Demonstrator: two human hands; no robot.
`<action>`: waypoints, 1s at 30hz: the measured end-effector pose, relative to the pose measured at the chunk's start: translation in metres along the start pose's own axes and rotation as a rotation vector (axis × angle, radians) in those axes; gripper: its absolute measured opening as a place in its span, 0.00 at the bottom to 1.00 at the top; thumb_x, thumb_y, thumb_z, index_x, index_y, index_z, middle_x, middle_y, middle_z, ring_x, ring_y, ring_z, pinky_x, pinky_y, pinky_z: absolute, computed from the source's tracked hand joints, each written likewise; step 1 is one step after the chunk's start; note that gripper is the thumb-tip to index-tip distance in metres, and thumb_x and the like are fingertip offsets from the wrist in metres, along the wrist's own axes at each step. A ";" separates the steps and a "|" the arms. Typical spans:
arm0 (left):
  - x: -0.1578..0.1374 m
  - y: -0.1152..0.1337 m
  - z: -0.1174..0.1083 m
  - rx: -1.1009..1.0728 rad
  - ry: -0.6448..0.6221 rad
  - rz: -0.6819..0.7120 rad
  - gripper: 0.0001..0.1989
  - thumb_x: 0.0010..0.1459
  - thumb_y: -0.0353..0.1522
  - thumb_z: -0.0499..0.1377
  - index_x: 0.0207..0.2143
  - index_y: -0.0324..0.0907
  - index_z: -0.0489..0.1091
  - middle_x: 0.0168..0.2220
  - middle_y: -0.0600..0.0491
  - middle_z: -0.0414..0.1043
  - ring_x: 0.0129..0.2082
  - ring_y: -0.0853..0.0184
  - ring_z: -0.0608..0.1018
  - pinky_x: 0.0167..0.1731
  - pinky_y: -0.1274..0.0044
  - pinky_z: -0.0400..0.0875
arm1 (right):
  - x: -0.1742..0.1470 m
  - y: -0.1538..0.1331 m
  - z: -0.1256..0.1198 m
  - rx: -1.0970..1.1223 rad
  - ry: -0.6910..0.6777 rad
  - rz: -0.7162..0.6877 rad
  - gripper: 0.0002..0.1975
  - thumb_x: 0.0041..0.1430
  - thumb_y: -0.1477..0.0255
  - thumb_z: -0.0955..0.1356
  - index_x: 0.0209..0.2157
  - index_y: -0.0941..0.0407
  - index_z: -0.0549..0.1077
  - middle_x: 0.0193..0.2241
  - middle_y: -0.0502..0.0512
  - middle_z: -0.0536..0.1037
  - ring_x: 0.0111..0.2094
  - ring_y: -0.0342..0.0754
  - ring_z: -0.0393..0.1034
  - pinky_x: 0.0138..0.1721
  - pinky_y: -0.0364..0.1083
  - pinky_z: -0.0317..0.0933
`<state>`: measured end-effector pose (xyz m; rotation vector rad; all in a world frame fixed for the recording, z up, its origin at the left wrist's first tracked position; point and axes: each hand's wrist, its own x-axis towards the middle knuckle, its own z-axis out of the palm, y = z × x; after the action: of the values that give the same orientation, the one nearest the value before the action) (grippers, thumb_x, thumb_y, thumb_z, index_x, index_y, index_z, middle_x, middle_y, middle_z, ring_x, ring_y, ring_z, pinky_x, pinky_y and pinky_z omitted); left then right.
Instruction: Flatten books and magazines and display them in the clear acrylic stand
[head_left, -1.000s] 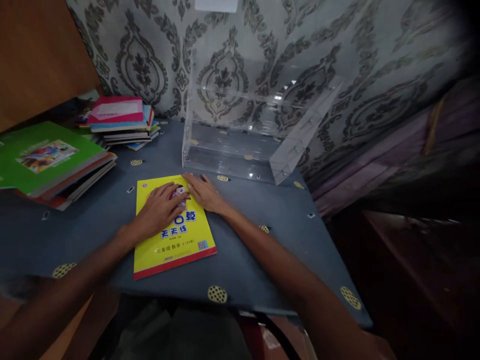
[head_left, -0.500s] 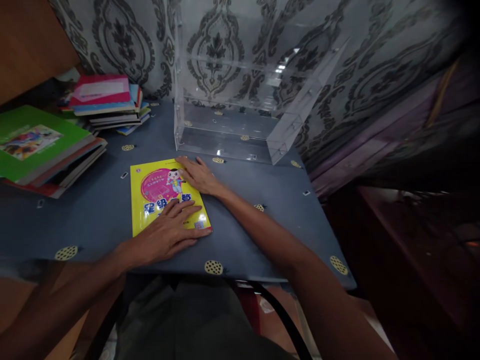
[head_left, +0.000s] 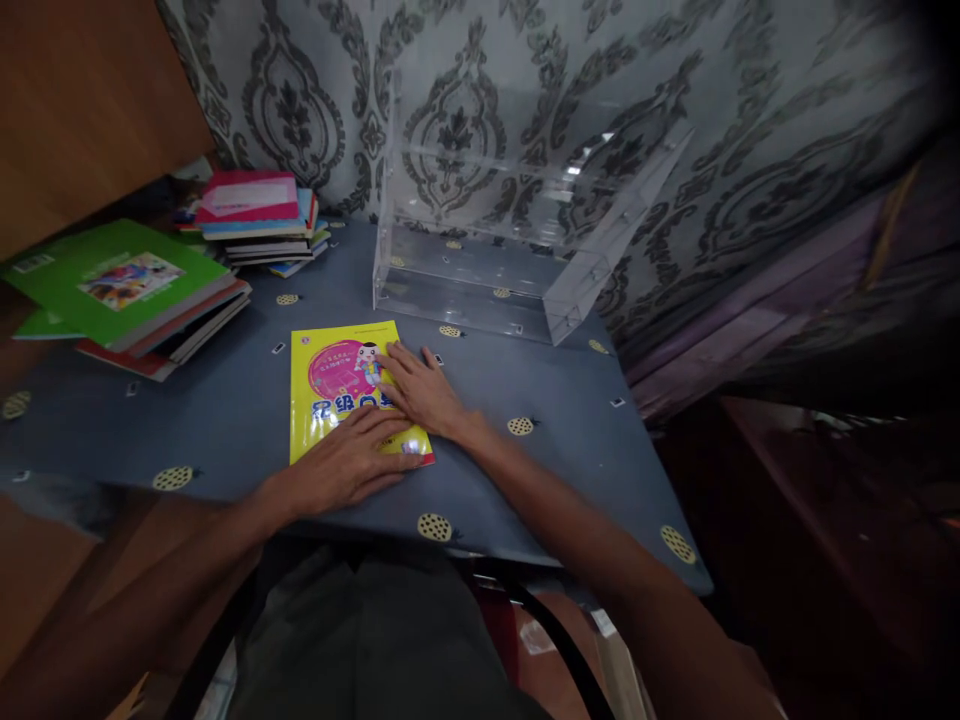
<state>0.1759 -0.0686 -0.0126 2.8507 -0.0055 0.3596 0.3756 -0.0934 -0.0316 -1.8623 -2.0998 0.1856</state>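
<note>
Left hand (head_left: 346, 462) palm-down, fingers loosely spread over the lower part of a glossy yellow paperback book (head_left: 334, 372) with magenta circle, small cartoon figure and blue lettering. Right hand (head_left: 429, 395) comes in over the book's right edge, fingers laid on the cover beside the figure. Neither hand is clamped; both are flat and uncurled. They sit just beside each other; can't tell if the fingertips touch.

Book lies flat, cover up, just left of frame centre, near the table's front edge; bottom part mostly hidden by left hand. Under it, blue-grey tablecloth (head_left: 510, 490) with yellow pineapple prints.

Step in hand, as judged: steadying or squaring the book on the cloth. Any lift from this pose would call for fingertips under an edge, as both hands rest on top; the right edge looks easiest to reach.

Further out: clear acrylic rack (head_left: 592, 270), upper centre, standing behind the book and apart from it. Left side of frame: loose pile of books under a green picture cover (head_left: 142, 310); behind it, a neater stack with a pink-red top (head_left: 251, 200). Grey damask-patterned backdrop (head_left: 296, 110) across top, orange-brown wooden panel (head_left: 90, 100) upper left.
</note>
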 end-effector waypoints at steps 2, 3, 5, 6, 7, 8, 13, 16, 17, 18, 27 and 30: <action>-0.001 0.001 0.000 0.040 0.023 0.035 0.16 0.70 0.37 0.51 0.55 0.51 0.72 0.56 0.48 0.72 0.58 0.59 0.70 0.58 0.61 0.66 | -0.016 -0.007 -0.001 -0.018 0.001 -0.011 0.24 0.73 0.65 0.57 0.65 0.57 0.61 0.68 0.65 0.59 0.70 0.56 0.48 0.67 0.66 0.42; -0.002 0.001 0.000 0.062 0.034 0.054 0.15 0.70 0.36 0.51 0.53 0.48 0.73 0.53 0.48 0.73 0.57 0.60 0.71 0.57 0.62 0.67 | -0.023 -0.011 -0.002 -0.030 0.002 -0.011 0.23 0.73 0.66 0.57 0.65 0.58 0.61 0.68 0.65 0.59 0.70 0.56 0.48 0.67 0.66 0.43; -0.003 0.002 -0.001 0.089 0.074 0.088 0.13 0.70 0.36 0.52 0.48 0.44 0.75 0.49 0.48 0.76 0.53 0.61 0.74 0.55 0.65 0.69 | -0.035 -0.017 -0.003 -0.052 -0.007 0.000 0.23 0.73 0.67 0.57 0.64 0.58 0.62 0.68 0.66 0.59 0.70 0.57 0.48 0.67 0.66 0.44; -0.003 0.002 -0.001 0.092 0.106 0.098 0.13 0.70 0.35 0.52 0.45 0.43 0.75 0.46 0.48 0.77 0.51 0.62 0.75 0.54 0.67 0.70 | -0.040 -0.021 -0.004 -0.059 -0.015 0.008 0.23 0.73 0.67 0.57 0.64 0.58 0.62 0.68 0.66 0.59 0.70 0.57 0.48 0.67 0.66 0.45; -0.004 0.002 -0.002 0.092 0.144 0.104 0.12 0.70 0.34 0.52 0.42 0.42 0.75 0.43 0.49 0.78 0.48 0.63 0.77 0.52 0.68 0.72 | -0.045 -0.024 -0.004 -0.063 -0.025 0.016 0.23 0.73 0.66 0.57 0.64 0.58 0.62 0.68 0.66 0.59 0.70 0.57 0.48 0.66 0.66 0.46; -0.004 0.003 -0.002 0.091 0.186 0.109 0.12 0.69 0.33 0.52 0.39 0.41 0.75 0.41 0.49 0.79 0.45 0.64 0.78 0.51 0.69 0.73 | -0.049 -0.027 -0.005 -0.064 -0.032 0.022 0.23 0.73 0.66 0.57 0.65 0.58 0.62 0.68 0.66 0.59 0.70 0.57 0.48 0.66 0.66 0.46; -0.007 0.002 -0.002 0.143 0.328 0.070 0.13 0.69 0.30 0.52 0.34 0.40 0.75 0.35 0.49 0.79 0.38 0.66 0.78 0.44 0.72 0.75 | -0.068 -0.038 -0.004 -0.069 -0.038 0.033 0.24 0.73 0.65 0.57 0.65 0.56 0.61 0.68 0.65 0.59 0.70 0.58 0.48 0.67 0.67 0.47; -0.009 0.000 -0.001 0.151 0.397 -0.002 0.13 0.68 0.30 0.52 0.34 0.40 0.74 0.34 0.49 0.78 0.36 0.66 0.78 0.42 0.72 0.75 | -0.079 -0.043 -0.002 -0.081 -0.031 0.024 0.24 0.73 0.64 0.57 0.66 0.55 0.61 0.68 0.64 0.59 0.70 0.58 0.48 0.66 0.66 0.48; -0.010 -0.001 -0.001 0.137 0.431 -0.026 0.13 0.68 0.30 0.52 0.33 0.40 0.74 0.34 0.49 0.78 0.36 0.66 0.78 0.41 0.72 0.75 | -0.082 -0.044 -0.002 -0.082 -0.029 0.021 0.24 0.73 0.65 0.57 0.66 0.56 0.61 0.68 0.65 0.59 0.70 0.57 0.48 0.66 0.66 0.48; -0.011 -0.002 -0.002 0.116 0.465 -0.055 0.12 0.68 0.29 0.52 0.34 0.40 0.74 0.33 0.49 0.78 0.35 0.66 0.78 0.40 0.73 0.75 | -0.085 -0.045 -0.002 -0.082 -0.028 0.019 0.24 0.73 0.65 0.57 0.66 0.56 0.61 0.68 0.65 0.59 0.70 0.57 0.49 0.66 0.66 0.48; -0.031 -0.008 -0.003 0.081 0.507 -0.406 0.14 0.69 0.34 0.50 0.37 0.42 0.74 0.37 0.48 0.78 0.40 0.63 0.77 0.44 0.69 0.74 | -0.100 -0.051 -0.007 -0.002 0.021 -0.012 0.22 0.72 0.68 0.58 0.64 0.53 0.65 0.66 0.62 0.65 0.69 0.56 0.53 0.66 0.65 0.51; -0.038 -0.016 0.000 0.149 0.459 -0.481 0.12 0.68 0.32 0.50 0.40 0.41 0.73 0.42 0.46 0.77 0.43 0.60 0.76 0.47 0.66 0.73 | -0.103 -0.050 -0.009 0.061 0.049 -0.026 0.20 0.71 0.70 0.59 0.60 0.53 0.69 0.62 0.61 0.70 0.67 0.56 0.57 0.65 0.64 0.52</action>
<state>0.1399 -0.0547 -0.0261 2.7124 0.8035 0.9153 0.3406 -0.2026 -0.0241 -1.7860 -2.0607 0.1940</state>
